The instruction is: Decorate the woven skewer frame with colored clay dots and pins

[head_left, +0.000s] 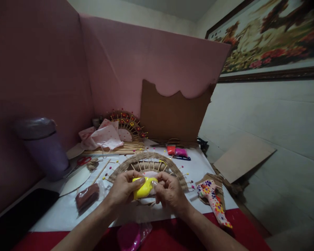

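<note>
Between my two hands is a small clear bag of yellow modelling clay. My left hand grips its left side, the thumb lying across the front. On the other side, my right hand pinches the plastic end of the bag. Just behind the hands lies a half-round fan shape of twine and sticks, with ball-tipped sticks along its curved rim. Its lower middle is hidden by my hands and the bag. A bag of magenta clay lies near the front edge, below my hands.
Brown clay in a bag, red-handled scissors and a purple tumbler are at the left. Red and magenta clay packs lie behind the fan. A flower-decorated piece is at the right. Cardboard stands at the back.
</note>
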The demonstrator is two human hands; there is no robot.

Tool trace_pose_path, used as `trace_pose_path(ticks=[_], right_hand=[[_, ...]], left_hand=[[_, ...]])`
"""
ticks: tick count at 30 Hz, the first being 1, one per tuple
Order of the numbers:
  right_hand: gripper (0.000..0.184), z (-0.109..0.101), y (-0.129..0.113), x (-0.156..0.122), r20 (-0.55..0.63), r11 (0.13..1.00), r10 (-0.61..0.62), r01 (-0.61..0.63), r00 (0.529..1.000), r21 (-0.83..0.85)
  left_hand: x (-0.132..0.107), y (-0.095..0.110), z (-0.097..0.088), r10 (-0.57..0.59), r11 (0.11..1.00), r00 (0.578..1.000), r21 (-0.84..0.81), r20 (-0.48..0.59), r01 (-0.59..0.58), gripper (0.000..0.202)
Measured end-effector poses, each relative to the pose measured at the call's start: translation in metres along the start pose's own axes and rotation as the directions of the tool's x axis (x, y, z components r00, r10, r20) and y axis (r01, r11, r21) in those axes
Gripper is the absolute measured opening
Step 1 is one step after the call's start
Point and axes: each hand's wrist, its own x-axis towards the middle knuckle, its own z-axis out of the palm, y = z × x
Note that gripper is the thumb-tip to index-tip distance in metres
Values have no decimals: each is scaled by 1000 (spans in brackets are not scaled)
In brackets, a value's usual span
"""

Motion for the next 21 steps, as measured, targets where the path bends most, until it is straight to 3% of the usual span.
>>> trace_pose_path(ticks=[4,10,21], right_hand=[[32,-4,-6,2,-14,998,-10,11,1000,68],[42,-8,-11,4,133,997,-13,4,991,73],[35,-3,-8,1,151,993,10,-27,988,111]], left_hand=[[0,3,0,-6,1000,1000,-16,-26,6,28],[3,1,-5,-20,1000,998,-3,-61,20,29],[-1,-2,-2,-54,998,998,-36,21,55,28]])
